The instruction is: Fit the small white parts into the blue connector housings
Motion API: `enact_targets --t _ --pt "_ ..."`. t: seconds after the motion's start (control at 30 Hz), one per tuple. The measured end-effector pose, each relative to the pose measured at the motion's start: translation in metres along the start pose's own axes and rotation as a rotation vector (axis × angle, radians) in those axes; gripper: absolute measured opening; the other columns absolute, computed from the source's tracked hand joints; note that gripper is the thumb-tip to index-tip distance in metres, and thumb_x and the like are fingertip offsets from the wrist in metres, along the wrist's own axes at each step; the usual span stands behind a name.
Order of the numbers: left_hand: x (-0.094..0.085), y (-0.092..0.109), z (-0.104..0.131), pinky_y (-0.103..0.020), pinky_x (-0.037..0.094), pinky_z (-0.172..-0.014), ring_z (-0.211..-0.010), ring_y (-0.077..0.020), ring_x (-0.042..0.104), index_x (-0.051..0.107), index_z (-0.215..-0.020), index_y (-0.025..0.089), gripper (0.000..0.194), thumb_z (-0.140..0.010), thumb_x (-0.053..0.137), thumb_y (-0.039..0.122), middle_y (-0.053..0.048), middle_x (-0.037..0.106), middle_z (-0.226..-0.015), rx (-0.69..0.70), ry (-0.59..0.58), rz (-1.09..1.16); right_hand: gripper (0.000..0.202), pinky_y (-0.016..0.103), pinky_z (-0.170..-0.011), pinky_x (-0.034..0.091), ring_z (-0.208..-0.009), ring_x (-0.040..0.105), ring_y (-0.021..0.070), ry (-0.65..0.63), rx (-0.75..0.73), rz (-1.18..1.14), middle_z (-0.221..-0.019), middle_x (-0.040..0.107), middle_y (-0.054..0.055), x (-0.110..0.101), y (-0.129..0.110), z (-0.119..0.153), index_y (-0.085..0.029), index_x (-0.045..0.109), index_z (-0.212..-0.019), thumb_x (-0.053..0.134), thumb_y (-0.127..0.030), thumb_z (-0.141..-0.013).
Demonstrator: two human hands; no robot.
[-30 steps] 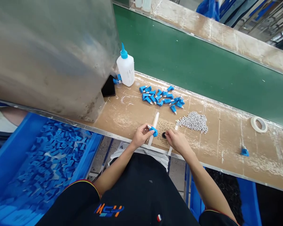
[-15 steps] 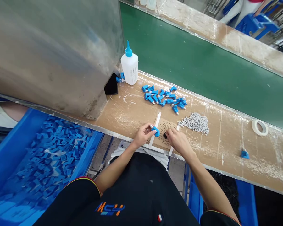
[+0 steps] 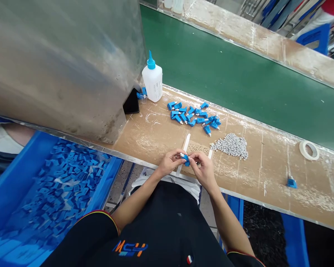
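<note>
Left of the grey pellet heap, the right hand, fingers curled, grip unclear, now meets the blue plastic block the left hand pinches; both seemingly work it

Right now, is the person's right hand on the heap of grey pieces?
No, the right hand is at the blue piece in the left hand, apart from the grey heap.

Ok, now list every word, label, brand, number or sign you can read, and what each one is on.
"M_H", as it appears in this view: stylised orange-and-blue logo on the black short-sleeved shirt; the middle letter is unclear, and the logo may be upside down.
Small dark print on the white plastic bottle with a blue pointed cap: too small to read.
No other text can be made out.
</note>
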State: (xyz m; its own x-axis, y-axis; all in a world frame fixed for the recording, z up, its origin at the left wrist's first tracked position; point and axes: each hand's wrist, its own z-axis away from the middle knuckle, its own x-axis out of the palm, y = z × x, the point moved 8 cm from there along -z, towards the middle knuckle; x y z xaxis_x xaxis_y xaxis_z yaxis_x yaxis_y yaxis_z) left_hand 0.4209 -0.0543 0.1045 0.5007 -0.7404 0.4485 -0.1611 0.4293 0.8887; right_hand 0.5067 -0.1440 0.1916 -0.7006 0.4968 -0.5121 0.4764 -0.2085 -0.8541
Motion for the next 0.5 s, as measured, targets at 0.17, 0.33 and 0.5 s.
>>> enact_targets --t 0.17,0.33,0.5 --pt "0.0000 0.0001 -0.0008 -0.026 0.053 -0.075 -0.078 -0.0143 0.064 0.070 -0.089 0.017 0.042 -0.070 0.086 0.051 -0.002 0.067 -0.085 0.003 0.004 -0.019 0.018 0.032 -0.068 0.054 -0.079 0.064 0.0194 -0.015 0.015 0.006 -0.084 0.067 0.006 0.0061 0.0048 -0.0007 -0.023 0.059 -0.082 0.054 -0.034 -0.096" --pt "0.0005 0.0008 -0.0010 -0.027 0.051 -0.076 -0.077 -0.0143 0.062 0.071 -0.089 0.017 0.039 -0.073 0.084 0.050 -0.002 0.067 -0.084 0.020 -0.010 -0.042 0.017 0.030 -0.067 0.053 -0.077 0.064 0.0184 -0.017 -0.031 0.016 -0.082 0.067 0.005 0.0044 0.0003 -0.0002 -0.023 0.059 -0.082 0.055 -0.030 -0.096" --pt "0.0010 -0.0005 -0.0009 -0.026 0.051 -0.075 -0.077 -0.0138 0.062 0.071 -0.089 0.016 0.039 -0.072 0.085 0.049 -0.001 0.065 -0.081 0.024 -0.016 -0.031 0.015 0.029 -0.067 0.053 -0.076 0.064 0.0177 -0.015 -0.053 0.062 -0.082 0.067 0.004 0.0034 -0.0020 0.0011 -0.023 0.059 -0.083 0.055 -0.027 -0.097"
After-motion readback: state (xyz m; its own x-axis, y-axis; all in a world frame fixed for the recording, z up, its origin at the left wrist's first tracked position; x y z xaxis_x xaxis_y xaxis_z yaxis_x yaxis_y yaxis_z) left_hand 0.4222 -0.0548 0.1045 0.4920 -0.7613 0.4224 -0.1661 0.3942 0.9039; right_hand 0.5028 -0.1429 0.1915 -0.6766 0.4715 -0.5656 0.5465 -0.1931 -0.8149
